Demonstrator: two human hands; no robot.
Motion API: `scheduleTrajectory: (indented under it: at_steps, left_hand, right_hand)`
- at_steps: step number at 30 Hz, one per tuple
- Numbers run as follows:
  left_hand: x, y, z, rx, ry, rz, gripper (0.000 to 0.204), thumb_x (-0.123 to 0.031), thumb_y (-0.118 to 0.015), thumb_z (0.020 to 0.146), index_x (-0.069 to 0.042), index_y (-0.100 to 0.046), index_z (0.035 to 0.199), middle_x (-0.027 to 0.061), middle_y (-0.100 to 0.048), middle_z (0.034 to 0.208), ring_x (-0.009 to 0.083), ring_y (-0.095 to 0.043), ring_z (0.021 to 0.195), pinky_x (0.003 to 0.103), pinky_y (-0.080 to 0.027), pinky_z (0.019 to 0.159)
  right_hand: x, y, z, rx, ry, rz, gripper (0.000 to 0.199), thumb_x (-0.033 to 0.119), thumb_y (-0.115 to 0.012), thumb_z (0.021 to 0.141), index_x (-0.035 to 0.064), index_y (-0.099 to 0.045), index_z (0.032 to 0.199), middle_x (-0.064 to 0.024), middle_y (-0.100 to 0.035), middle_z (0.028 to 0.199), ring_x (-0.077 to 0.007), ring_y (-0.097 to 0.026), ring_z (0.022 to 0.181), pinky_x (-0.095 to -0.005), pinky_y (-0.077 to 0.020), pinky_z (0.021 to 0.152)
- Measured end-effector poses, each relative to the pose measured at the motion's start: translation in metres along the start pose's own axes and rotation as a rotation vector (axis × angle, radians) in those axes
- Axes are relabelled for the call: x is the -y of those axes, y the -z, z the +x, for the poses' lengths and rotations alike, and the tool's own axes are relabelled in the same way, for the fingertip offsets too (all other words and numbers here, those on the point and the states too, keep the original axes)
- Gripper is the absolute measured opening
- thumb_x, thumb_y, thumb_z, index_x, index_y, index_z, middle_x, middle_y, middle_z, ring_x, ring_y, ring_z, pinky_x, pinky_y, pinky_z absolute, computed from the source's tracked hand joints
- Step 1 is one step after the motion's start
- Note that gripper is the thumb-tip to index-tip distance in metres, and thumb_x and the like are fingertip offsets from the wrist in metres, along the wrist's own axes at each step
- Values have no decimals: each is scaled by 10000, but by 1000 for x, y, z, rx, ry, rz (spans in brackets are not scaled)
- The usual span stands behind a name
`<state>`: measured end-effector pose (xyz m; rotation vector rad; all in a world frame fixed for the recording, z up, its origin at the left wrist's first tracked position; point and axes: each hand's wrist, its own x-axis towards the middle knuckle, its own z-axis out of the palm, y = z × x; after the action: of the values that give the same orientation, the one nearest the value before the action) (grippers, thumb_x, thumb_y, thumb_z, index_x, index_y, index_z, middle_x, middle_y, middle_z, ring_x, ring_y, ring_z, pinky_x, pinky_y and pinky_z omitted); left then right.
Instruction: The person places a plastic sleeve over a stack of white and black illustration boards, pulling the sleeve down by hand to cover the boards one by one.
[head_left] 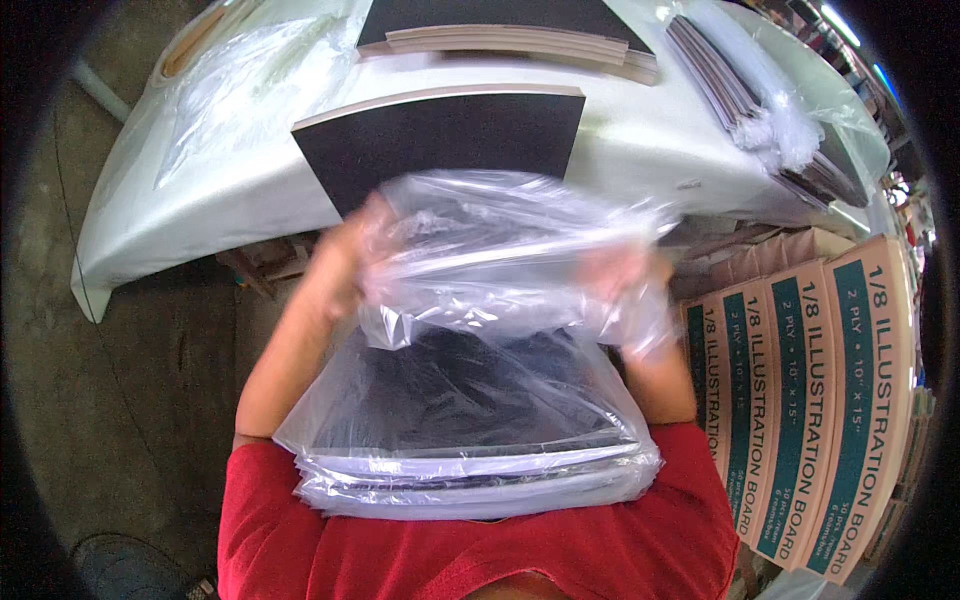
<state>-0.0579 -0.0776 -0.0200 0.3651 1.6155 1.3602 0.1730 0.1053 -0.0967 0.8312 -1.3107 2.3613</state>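
1. Touching the clear plastic bag (pixel 480 235), the left hand (pixel 362 245) sits at 10 o'clock, the blurred right hand (pixel 615 272) toward 3; whether either pinches it, I cannot tell.
2. The bag's lower part encloses dark-topped boards (pixel 490 400) at 6 o'clock.
3. At 12 o'clock, a black board (pixel 440 135) lies on the white table (pixel 225 215).
4. Tan cartons (pixel 800 400) stand between 3 and 4.

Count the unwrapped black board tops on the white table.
2: one nearer black top by the white table's near edge, partly behind clear plastic; one farther black top, cut off by the picture's upper edge. More may be hidden underneath.
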Motion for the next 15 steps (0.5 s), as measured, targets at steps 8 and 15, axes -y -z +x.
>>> scheduleTrajectory:
  at_steps: [8,15]
  left_hand:
    - [11,69,5,629,-587,-790,386,-290,-570,762,-107,-504,1095,111,-564,937,258,-537,892,457,-372,858]
    - [-51,59,20,-311,-971,535,484,85,-526,675,-118,-516,1115,57,-462,738,164,-488,702,274,-412,637]
  right_hand:
    - [1,-51,56,-1095,-73,-585,365,36,-652,694,53,-469,1009,-1,-479,657,-54,-432,520,-193,-368,453]
    - [32,-35,116,-934,522,-2339,230,-27,-517,716,37,-581,927,-103,-551,845,-213,-542,735,-303,-440,638]
